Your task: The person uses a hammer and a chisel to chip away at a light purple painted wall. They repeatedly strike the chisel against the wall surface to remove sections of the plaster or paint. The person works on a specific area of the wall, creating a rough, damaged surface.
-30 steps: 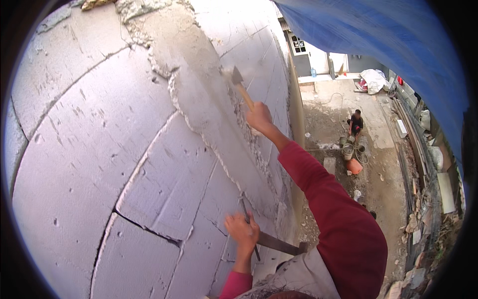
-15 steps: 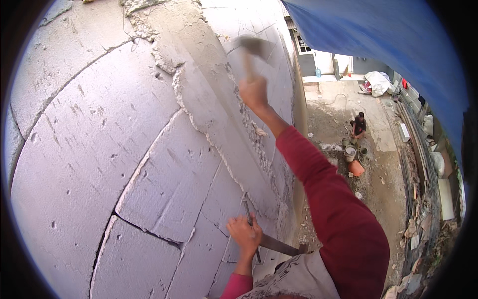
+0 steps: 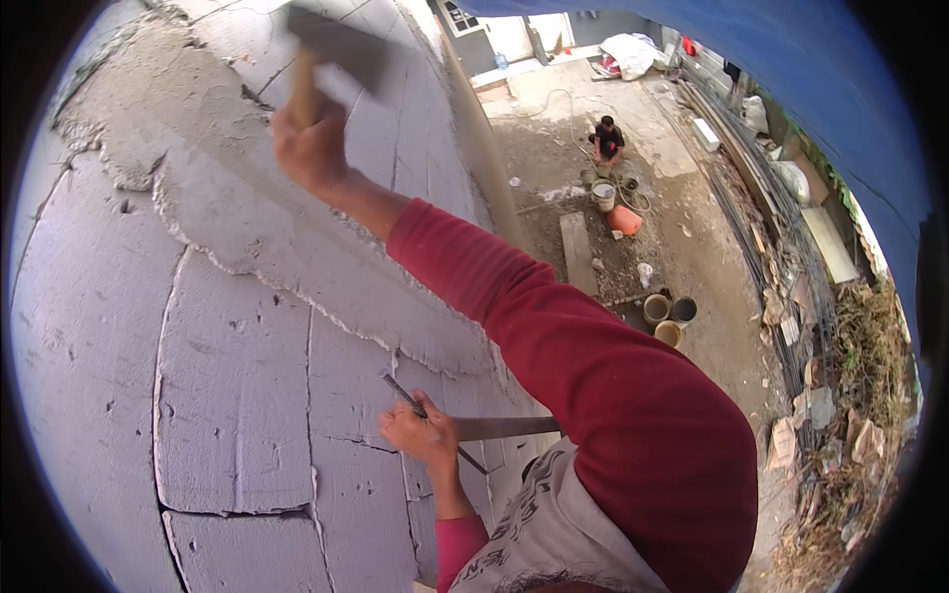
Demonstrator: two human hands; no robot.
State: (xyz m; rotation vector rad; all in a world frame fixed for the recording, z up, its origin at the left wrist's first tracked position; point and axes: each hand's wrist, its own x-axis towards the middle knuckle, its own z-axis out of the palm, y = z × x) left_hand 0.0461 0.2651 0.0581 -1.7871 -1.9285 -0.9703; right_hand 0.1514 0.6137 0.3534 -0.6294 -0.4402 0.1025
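Note:
My right hand (image 3: 314, 148) is raised and wrapped round the wooden handle of a hammer (image 3: 346, 47), whose broad dark head is blurred by motion. Lower down, my left hand (image 3: 420, 430) is closed round a thin dark metal chisel (image 3: 397, 388), held at a slant. Its upper end lies close to the ragged edge of a cement band (image 3: 297, 232) on the block wall; contact there cannot be told. Pale grey blocks (image 3: 232, 381) with cracked, dark joints surround the band. The hammer is well apart from the chisel.
A beam (image 3: 504, 427) stands out behind my left hand. Far below on the ground, a person (image 3: 607, 141) crouches by buckets (image 3: 604, 195) and an orange container (image 3: 624, 219). Several more pails (image 3: 656, 308) stand nearer. Long bars and rubble (image 3: 781, 445) line the right; a blue tarp (image 3: 791, 79) hangs above.
My view has turned, shifting the wall and yard leftward in the picture. The hammer, still raised, looks larger and its head points another way. The chisel slants more; both hands keep their hold.

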